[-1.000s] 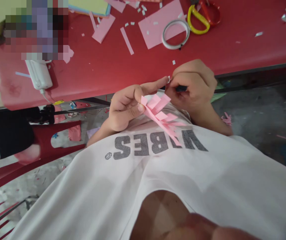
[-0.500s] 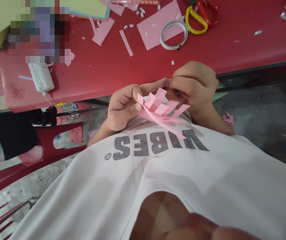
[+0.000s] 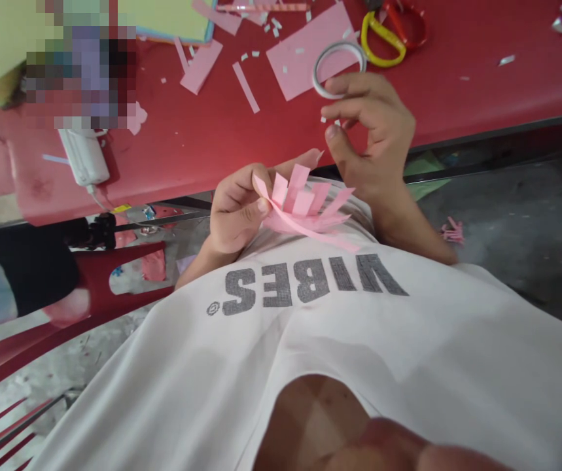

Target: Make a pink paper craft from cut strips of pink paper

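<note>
Hands apart. Left hand (image 3: pixel 236 209) clamps a fringed pink paper strip (image 3: pixel 300 212) between thumb and fingers, above the chest of a white "VIBES" T-shirt (image 3: pixel 310 340). Right hand (image 3: pixel 371 131) holds nothing; fingers curved open over the edge of a red table (image 3: pixel 163 150). Nearest it: a white tape roll (image 3: pixel 338 69) on a pink paper sheet (image 3: pixel 295 65). Yellow-handled scissors (image 3: pixel 383 49) lie just beyond.
</note>
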